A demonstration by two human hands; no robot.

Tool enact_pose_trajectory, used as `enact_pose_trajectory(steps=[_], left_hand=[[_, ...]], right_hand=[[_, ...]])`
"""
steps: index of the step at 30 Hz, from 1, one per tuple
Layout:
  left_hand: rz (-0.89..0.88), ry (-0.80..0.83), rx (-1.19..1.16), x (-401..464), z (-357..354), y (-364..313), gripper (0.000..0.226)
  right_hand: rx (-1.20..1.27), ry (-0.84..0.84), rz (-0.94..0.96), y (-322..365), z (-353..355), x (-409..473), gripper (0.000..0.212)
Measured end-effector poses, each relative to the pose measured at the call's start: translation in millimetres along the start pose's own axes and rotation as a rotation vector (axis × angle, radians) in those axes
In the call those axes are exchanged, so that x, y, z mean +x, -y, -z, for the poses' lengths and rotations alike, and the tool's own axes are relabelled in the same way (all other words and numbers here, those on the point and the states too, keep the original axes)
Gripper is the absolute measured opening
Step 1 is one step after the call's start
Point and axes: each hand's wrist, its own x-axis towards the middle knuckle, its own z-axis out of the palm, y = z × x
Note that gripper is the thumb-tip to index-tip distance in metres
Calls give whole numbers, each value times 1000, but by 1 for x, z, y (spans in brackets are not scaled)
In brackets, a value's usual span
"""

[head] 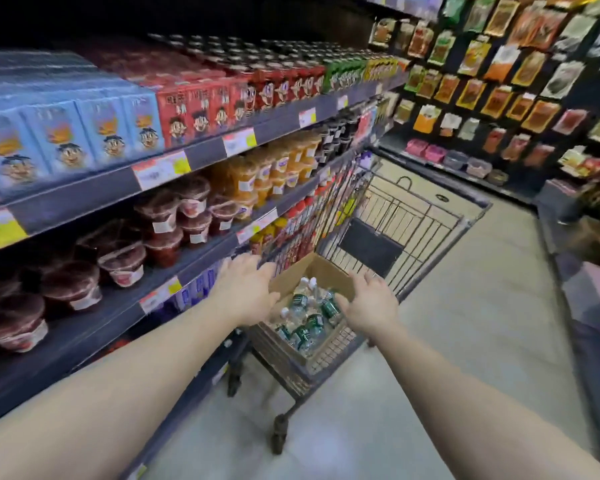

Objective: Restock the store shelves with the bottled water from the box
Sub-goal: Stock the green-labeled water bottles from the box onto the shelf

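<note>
The store shelves (201, 157) run along the left. Beside them a wire shopping cart (378, 216) carries an open cardboard box (321, 271) at its near end. Loose water bottles (305, 317) lie jumbled inside, mostly on their sides. Each looks light but smooth and slightly squashy, best gripped around the body or neck. The left hand (246, 292) hovers over the box's left edge, fingers spread, holding nothing. The right hand (371, 303) hovers at its right edge, fingers relaxed, also empty, just above the bottles.

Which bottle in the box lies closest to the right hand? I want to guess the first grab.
The green-labelled bottle by the box's right wall, just left of the right hand; the other bottles lie farther left.
</note>
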Motion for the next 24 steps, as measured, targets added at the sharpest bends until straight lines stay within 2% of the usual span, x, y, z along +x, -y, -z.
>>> enact_pose_trajectory(steps=[3,7,13,16,21,24], left_hand=[[42,84,-22,37,-23,8,69],[144,117,-103,80,-54,17,72],[379,211,-193,147,-112,-3,70],[417,297,-234,184,-145,-26,68],[467,369,-252,227,-194,-52,63],[491,441,-290,245,-227,-67,72]], right_hand=[[18,88,-15,-13,-28,47,70],[25,229,8,-35,-67,118,69],[-109,433,87,-77,-134,237,69],[-109,479,107,-99,-157,287,61],[-89,571,119,-111,-200,340,59],[-98,642,150,-117,-235,359,61]])
